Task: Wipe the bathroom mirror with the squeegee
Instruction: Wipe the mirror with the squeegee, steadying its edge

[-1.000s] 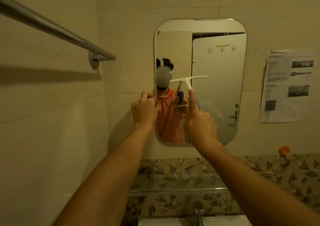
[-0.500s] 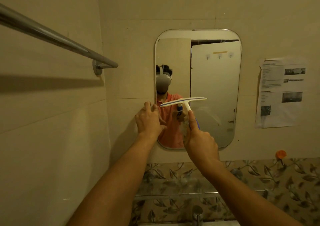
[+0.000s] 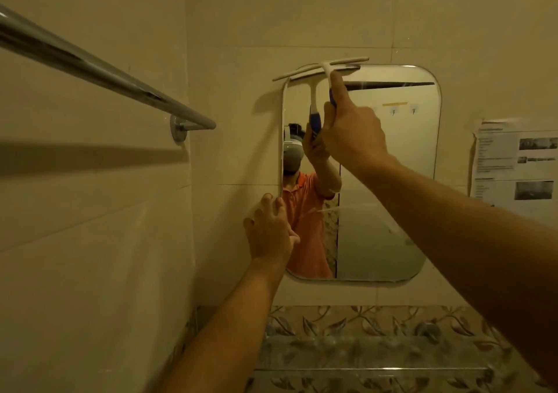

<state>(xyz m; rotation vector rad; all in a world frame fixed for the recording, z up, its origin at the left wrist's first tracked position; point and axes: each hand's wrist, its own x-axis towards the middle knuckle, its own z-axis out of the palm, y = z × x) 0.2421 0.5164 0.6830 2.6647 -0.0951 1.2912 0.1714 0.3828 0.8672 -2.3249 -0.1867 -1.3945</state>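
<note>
A person's right hand [image 3: 353, 136] is gripping a squeegee [image 3: 320, 71], fingers curled round its handle and the index finger lying straight up along it. The squeegee is T-shaped: a long, thin white blade bar on a white stem that is turning blue where the hand is holding it. Its blade is lying across the top left corner of a wall mirror [image 3: 392, 166], tilted with the left end lower and reaching past the mirror's left edge onto the tiled wall.

The left hand [image 3: 268, 235] is open, its fingers spread and resting against the mirror's left edge, in the lower half. The mirror is a tall rectangle with rounded corners; a thin pale streak is crossing the glass near its middle, and the arm and squeegee are showing in reflection.

A chrome towel rail [image 3: 105, 72] is running along the left wall. A printed paper notice [image 3: 516, 166] is hanging just right of the mirror. A band of leaf-patterned tiles [image 3: 332, 323] is running below it.
</note>
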